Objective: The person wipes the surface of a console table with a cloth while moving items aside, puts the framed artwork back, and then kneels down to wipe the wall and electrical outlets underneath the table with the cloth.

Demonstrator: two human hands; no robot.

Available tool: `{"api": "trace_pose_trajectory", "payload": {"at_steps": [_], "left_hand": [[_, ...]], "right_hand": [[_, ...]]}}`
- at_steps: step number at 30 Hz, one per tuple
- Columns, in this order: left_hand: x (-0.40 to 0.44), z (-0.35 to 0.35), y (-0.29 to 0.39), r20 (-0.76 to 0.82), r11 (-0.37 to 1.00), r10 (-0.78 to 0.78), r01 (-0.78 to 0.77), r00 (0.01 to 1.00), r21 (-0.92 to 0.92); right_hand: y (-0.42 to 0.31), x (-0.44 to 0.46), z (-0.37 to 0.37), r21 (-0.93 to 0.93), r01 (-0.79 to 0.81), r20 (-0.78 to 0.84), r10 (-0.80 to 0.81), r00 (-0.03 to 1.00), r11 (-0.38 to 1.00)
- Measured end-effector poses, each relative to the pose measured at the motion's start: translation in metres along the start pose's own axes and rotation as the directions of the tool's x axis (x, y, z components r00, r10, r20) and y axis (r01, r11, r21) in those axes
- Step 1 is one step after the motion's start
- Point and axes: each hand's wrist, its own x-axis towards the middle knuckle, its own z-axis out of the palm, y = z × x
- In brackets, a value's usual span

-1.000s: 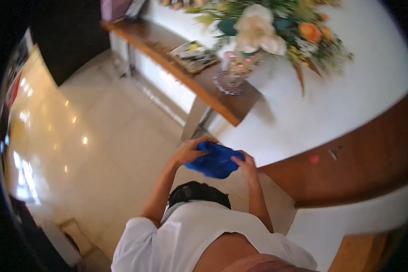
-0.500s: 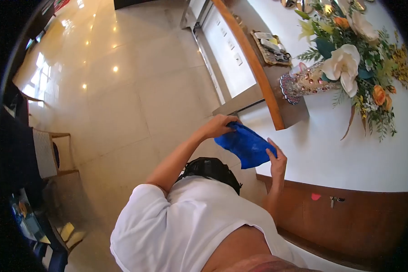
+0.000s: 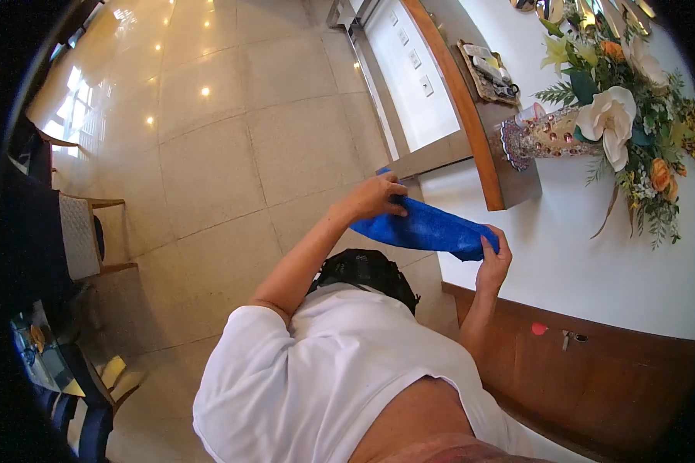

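Note:
A blue cloth (image 3: 425,225) is stretched out between my two hands in front of my body, its fuzzy surface folded along its length. Fingers and thumb of my left hand (image 3: 380,196) are closed on the cloth's left part, and a bit of it pokes out beyond the fingers. At the other end, my right hand (image 3: 494,261) pinches a corner between thumb and fingers. The cloth hangs in the air, apart from the wooden-edged shelf (image 3: 483,147) just above it.
On the shelf stand a jewelled vase (image 3: 544,133) of artificial flowers (image 3: 610,123) and a small tray (image 3: 489,73) of items. A brown wooden cabinet (image 3: 610,370) is at lower right. Chairs (image 3: 81,224) line the left side, across the tiled floor (image 3: 208,162).
The cloth has gone from a wider, drooping sheet to a longer, narrower band. My hands have moved farther apart, the left slightly up, the right to the right.

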Motion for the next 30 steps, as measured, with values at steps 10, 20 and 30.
{"api": "trace_pose_trajectory", "payload": {"at_steps": [10,20,30], "left_hand": [[-0.019,0.038,-0.069,0.006,0.995,-0.054,0.053,0.999,0.086],[-0.022,0.041,-0.092,-0.105,0.984,-0.141,0.151,0.985,0.098],[-0.010,0.033,-0.070,-0.163,0.948,-0.190,0.138,0.968,-0.288]], "right_hand": [[-0.035,-0.025,0.001,0.149,0.109,0.197,-0.137,0.971,0.983],[-0.054,-0.062,-0.017,0.042,0.130,0.414,-0.135,0.900,0.991],[-0.020,-0.105,-0.031,-0.036,0.110,0.413,-0.086,0.907,0.993]]}}
